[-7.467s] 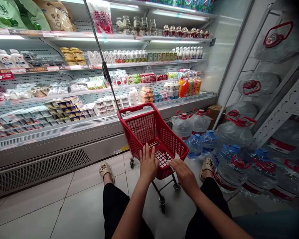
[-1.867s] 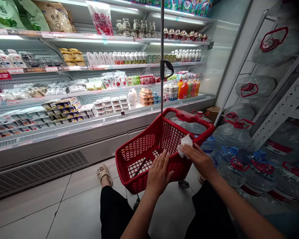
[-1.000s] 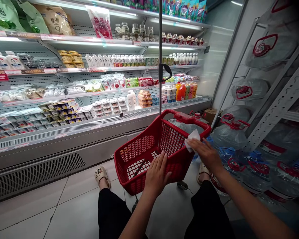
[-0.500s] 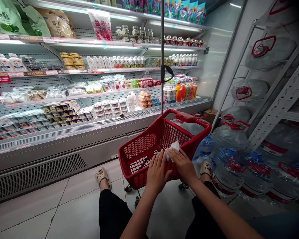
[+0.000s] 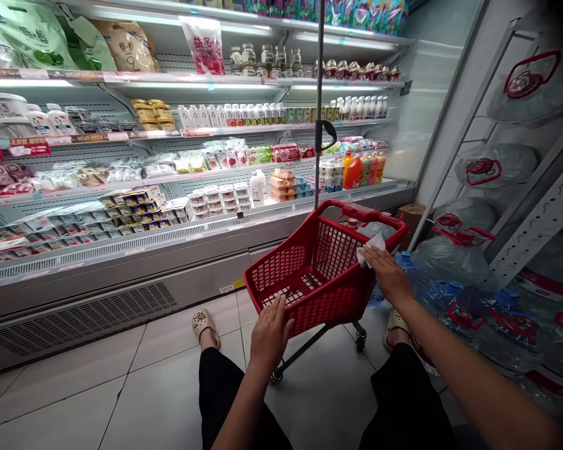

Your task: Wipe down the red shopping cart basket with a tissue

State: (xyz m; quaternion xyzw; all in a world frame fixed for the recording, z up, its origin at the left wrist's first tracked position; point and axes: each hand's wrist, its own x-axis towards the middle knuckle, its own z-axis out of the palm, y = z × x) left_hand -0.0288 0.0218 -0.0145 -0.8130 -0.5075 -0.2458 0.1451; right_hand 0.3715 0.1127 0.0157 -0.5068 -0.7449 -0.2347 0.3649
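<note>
A small red plastic shopping cart [image 5: 338,297] with mesh walls stands in front of me, its basket holding no goods that I can see. My right hand [image 5: 390,275] presses a crumpled white wipe [image 5: 376,241] on the cart's near rim, close to the handle end. At the low front corner, my left hand [image 5: 269,334] rests with its fingers stretched out over the rim, holding nothing. A thin dark pole [image 5: 319,69] with a loop-shaped grip rises at the cart's far side.
Beyond the cart runs an open dairy chiller [image 5: 201,240] stocked with bottles, tubs and pouches. At right, large water bottles [image 5: 455,247] with red handles crowd a white rack [image 5: 535,215] and the floor. My feet stand on pale tiles [image 5: 169,400] either side of the cart.
My hands have parted: the right slid along the rim toward the handle with the wipe, the left moved toward the low front corner. The cart appears slightly turned, and the view has shifted.
</note>
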